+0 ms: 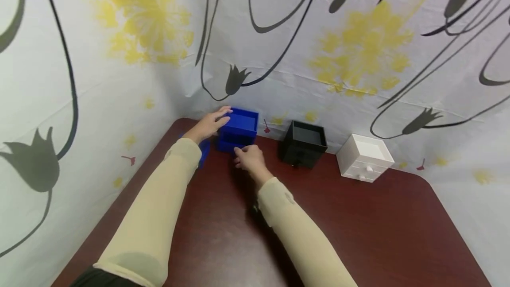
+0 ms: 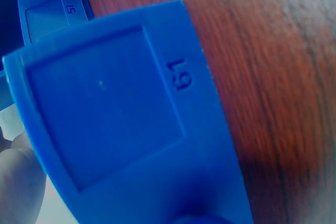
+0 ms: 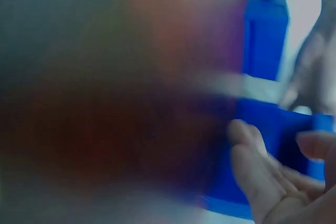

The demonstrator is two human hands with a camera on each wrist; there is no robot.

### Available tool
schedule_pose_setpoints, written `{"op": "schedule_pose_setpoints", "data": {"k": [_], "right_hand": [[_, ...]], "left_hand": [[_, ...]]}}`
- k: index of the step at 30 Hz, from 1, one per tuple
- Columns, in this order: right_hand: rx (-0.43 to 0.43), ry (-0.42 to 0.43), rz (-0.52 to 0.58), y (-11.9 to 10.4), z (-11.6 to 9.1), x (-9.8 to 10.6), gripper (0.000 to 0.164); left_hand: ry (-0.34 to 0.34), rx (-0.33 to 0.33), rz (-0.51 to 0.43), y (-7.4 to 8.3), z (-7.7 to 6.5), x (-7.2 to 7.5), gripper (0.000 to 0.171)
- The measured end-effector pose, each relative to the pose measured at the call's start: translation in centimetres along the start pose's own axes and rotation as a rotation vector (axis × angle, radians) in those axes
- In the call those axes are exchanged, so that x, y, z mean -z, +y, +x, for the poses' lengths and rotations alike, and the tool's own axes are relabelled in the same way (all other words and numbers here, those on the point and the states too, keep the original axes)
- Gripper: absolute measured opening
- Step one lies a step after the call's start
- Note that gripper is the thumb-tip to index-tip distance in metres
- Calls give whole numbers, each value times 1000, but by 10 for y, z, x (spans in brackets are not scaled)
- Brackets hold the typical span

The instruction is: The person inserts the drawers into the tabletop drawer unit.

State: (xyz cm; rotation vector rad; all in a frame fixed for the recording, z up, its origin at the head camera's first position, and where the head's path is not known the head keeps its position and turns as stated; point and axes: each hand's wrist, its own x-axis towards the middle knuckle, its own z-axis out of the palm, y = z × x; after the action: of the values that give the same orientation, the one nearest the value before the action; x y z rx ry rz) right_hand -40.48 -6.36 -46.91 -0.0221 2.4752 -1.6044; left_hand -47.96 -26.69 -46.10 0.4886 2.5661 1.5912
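Note:
A small blue drawer box [image 1: 243, 121] stands at the back left of the dark red table, a dark gap in its front above a lower blue drawer [image 1: 227, 146]. My left hand [image 1: 210, 124] lies along the box's upper left edge, fingers extended. At the front, the fingertips of my right hand [image 1: 251, 159] are by the lower drawer; in the right wrist view, thumb and fingers are apart over the blue surface. A loose blue drawer [image 1: 204, 152] lies left of the box. Close in the left wrist view is a blue drawer front [image 2: 105, 108] with moulded numerals.
A black drawer box [image 1: 304, 143] and a white drawer box [image 1: 365, 157] with two knobs stand farther right along the back. Cloth walls [image 1: 279, 65] with grey and yellow flower prints enclose the table [image 1: 358, 229]. A small dark object [image 1: 255, 208] is beside the right sleeve.

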Motion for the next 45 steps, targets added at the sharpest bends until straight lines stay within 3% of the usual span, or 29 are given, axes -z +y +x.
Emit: {"op": "schedule_pose_setpoints", "data": {"k": [3, 6, 9, 11, 16, 20, 26, 33, 38, 45], "right_hand": [[266, 102, -206, -12, -7, 27, 26], [518, 223, -193, -30, 0, 56, 22], [623, 242, -168, -42, 22, 81, 25], [607, 165, -197, -44, 38, 95, 36], [457, -135, -329, -30, 62, 114, 73], [390, -266, -325, -15, 71, 116, 84], [360, -306, -298, -14, 74, 114, 89], [401, -410, -332, -25, 85, 97, 93], [408, -404, -346, -24, 88, 92, 95], [391, -395, -304, -17, 88, 90, 95]], "left_hand": [[-28, 0, 27, 8, 9, -6, 55], [-44, -13, 41, 14, 20, -9, 55], [-47, -15, 36, 17, 26, -11, 55], [-51, 1, 38, 15, 26, -13, 55], [-78, 19, 19, 9, 20, -20, 56], [-84, 12, -6, 10, 16, -22, 57], [-77, 14, -16, 10, 13, -20, 55], [-35, 41, -51, -1, 0, -8, 56], [-16, 43, -77, -3, -3, -5, 57], [18, 53, -35, 0, -11, -8, 56]]}}
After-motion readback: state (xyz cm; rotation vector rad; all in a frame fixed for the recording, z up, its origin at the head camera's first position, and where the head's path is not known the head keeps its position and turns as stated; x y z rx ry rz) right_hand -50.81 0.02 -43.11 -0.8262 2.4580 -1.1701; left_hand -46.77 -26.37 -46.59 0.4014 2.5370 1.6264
